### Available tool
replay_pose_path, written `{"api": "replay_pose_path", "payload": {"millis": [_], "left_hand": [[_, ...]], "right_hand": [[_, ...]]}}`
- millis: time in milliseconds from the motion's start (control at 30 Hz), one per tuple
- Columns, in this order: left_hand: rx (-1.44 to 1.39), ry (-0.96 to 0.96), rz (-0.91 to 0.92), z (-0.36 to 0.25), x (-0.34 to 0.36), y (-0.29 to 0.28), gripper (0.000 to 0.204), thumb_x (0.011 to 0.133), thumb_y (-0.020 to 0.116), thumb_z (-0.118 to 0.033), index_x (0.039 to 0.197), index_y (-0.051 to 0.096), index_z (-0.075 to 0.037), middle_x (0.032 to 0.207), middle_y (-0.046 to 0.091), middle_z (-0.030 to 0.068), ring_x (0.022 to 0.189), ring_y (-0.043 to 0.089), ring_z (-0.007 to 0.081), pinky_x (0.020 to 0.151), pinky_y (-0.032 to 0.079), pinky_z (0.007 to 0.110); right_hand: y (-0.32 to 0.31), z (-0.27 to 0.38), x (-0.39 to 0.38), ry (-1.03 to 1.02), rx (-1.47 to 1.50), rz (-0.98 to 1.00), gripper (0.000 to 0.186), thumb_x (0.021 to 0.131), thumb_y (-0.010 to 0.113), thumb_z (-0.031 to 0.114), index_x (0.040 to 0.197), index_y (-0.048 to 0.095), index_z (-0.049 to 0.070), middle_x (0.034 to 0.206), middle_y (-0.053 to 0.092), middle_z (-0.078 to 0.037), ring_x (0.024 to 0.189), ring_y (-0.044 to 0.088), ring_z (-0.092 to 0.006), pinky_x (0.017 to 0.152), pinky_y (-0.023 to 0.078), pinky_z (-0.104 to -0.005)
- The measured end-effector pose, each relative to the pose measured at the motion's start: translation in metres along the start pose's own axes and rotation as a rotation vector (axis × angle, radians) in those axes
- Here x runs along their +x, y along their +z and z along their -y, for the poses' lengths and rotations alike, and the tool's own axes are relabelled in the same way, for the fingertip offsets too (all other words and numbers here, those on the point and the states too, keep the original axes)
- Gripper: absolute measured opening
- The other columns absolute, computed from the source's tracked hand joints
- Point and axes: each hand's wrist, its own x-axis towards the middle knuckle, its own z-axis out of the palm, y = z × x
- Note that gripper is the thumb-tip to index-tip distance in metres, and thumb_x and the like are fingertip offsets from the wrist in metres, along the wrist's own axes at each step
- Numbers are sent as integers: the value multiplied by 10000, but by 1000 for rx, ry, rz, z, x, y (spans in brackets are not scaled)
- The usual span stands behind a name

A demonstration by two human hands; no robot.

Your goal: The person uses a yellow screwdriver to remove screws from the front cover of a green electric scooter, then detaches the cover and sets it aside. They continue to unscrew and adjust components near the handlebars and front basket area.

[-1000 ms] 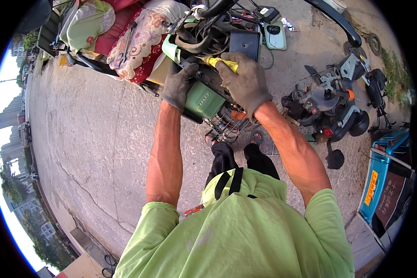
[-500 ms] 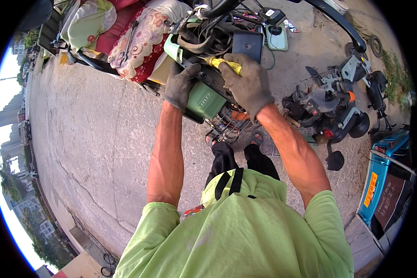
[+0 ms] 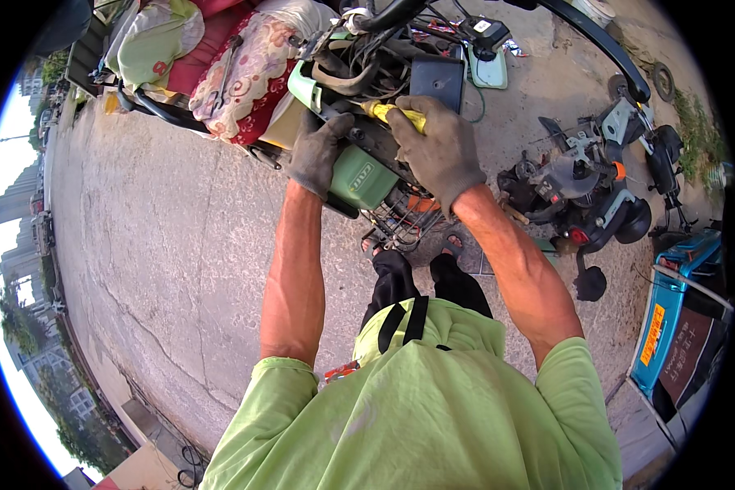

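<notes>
A yellow-handled screwdriver [image 3: 381, 110] lies in my gloved right hand [image 3: 438, 151], its handle slanting up and left over the opened front of a light-green electric vehicle [image 3: 302, 88]. My thumb and fingers are closed on the handle; the tip is lost among dark parts. To its left, my gloved left hand [image 3: 314, 157] grips the edge of the vehicle's front panel, the thumb on top and most fingers hidden. Between my wrists sits a green cover [image 3: 363, 178] above a wire basket [image 3: 396, 220]. Black cables and hoses [image 3: 376, 69] lie exposed beyond my hands, beside a dark flat box [image 3: 435, 79].
A wrench [image 3: 227, 72] rests on the flowered seat cloth [image 3: 257, 69] at upper left. Black handlebars [image 3: 600, 41] arch overhead. Dismantled scooter parts [image 3: 576, 175] lie on the concrete at right, near a blue vehicle [image 3: 649, 359]. My sandalled feet stand by the basket.
Almost nothing differs. My right hand has shifted very slightly with the screwdriver; the left keeps its hold.
</notes>
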Motion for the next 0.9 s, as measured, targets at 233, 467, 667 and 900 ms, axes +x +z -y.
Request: {"api": "replay_pose_path", "payload": {"millis": [233, 467, 667, 900], "left_hand": [[3, 5, -14, 4, 7, -3, 464, 934, 629, -56, 1377, 505, -114, 1147, 649, 33, 975, 636, 158, 897, 565, 367], [38, 20, 21, 1, 4, -3, 429, 933, 628, -61, 1348, 530, -101, 1136, 648, 38, 988, 625, 151, 884, 556, 341], [4, 39, 50, -2, 1, -3, 476, 907, 654, -47, 1351, 481, -31, 1104, 631, 105, 898, 656, 198, 748, 596, 330], [-11, 39, 79, -4, 6, -7, 501, 899, 648, -22, 1367, 472, -51, 1124, 626, 109, 915, 653, 210, 753, 604, 349]], "right_hand": [[-15, 12, 5, 83, -160, 147, 345, 957, 625, 331, 1108, 651, 21, 960, 703, -250, 886, 705, -406, 738, 562, -488], [-12, -7, 1, -196, -246, 100, 311, 957, 630, 265, 1157, 601, 29, 1069, 674, -256, 912, 687, -432, 770, 565, -488], [-21, 11, 12, -530, -773, 224, 292, 919, 639, 152, 1199, 605, 77, 1010, 633, -171, 848, 705, -365, 740, 581, -431], [-19, 13, 23, -463, -520, 161, 299, 905, 646, 191, 1176, 630, 66, 1002, 661, -201, 871, 705, -377, 774, 570, -453]]}}
